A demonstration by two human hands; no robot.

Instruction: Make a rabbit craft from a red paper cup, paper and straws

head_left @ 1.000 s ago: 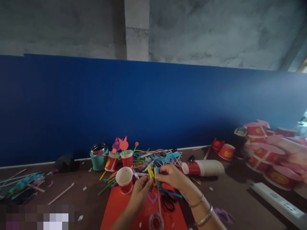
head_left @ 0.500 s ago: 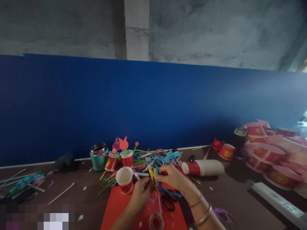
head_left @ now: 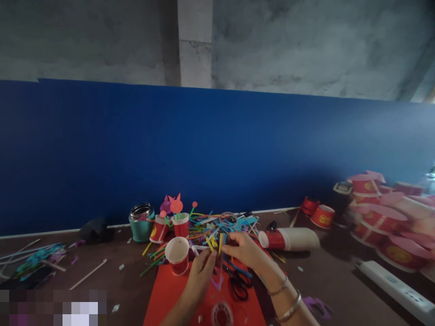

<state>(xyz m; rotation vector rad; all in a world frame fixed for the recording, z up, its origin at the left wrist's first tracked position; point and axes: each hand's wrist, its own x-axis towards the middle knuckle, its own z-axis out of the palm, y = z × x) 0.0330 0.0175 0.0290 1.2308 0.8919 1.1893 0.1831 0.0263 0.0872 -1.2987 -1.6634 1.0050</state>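
Over the red sheet [head_left: 163, 299], my left hand [head_left: 201, 271] is closed, its fingertips pinching a thin yellow strip [head_left: 211, 243]. My right hand [head_left: 243, 250], with two bracelets at the wrist, pinches another upright yellow strip [head_left: 220, 244]; a bit of blue shows beside its fingers. I cannot tell whether these strips are straws or paper. A white-and-red paper cup [head_left: 177, 253] stands left of my left hand. Black-handled scissors [head_left: 239, 287] and a purple cut-out [head_left: 216, 280] lie below my hands. Nearer me is a tape roll [head_left: 222, 314].
Behind my hands lies a heap of coloured strips [head_left: 204, 222]. Two decorated cups [head_left: 181, 225] and a teal flask [head_left: 141, 224] stand at left. To the right are a stack of cups [head_left: 295, 239], a power strip [head_left: 396, 283] and a pile of red-and-pink cups [head_left: 380, 219].
The two yellow strips have moved apart at the top. A clear strip that ran from my fingers down toward the tape roll no longer shows there. The view has shifted slightly.
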